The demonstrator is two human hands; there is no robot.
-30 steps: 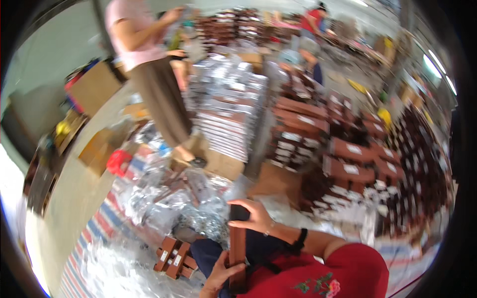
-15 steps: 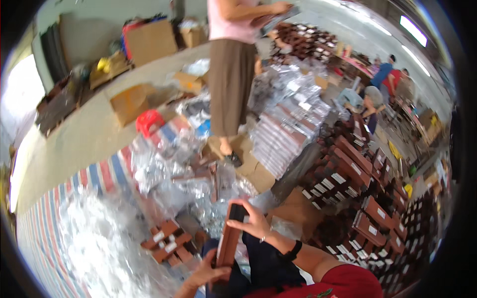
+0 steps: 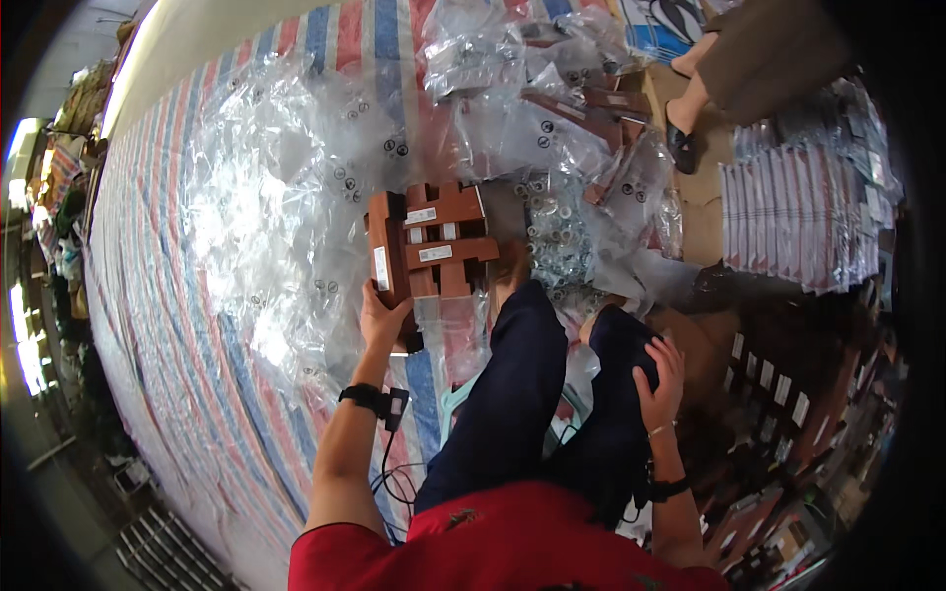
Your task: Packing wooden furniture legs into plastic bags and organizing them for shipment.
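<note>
I see my left hand (image 3: 382, 317) closed on the near end of a brown box (image 3: 386, 254), setting it against the box stack (image 3: 440, 241) on the striped mat (image 3: 163, 295) — likely to square the pile. Right hand (image 3: 660, 379) lies open on my knee (image 3: 621, 340), holding nothing, right of the stack.

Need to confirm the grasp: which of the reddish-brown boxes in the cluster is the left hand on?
The long reddish-brown cardboard box standing along the cluster's left edge. The left hand grips its near end; the other brown boxes lie crosswise to its right, untouched.
</note>
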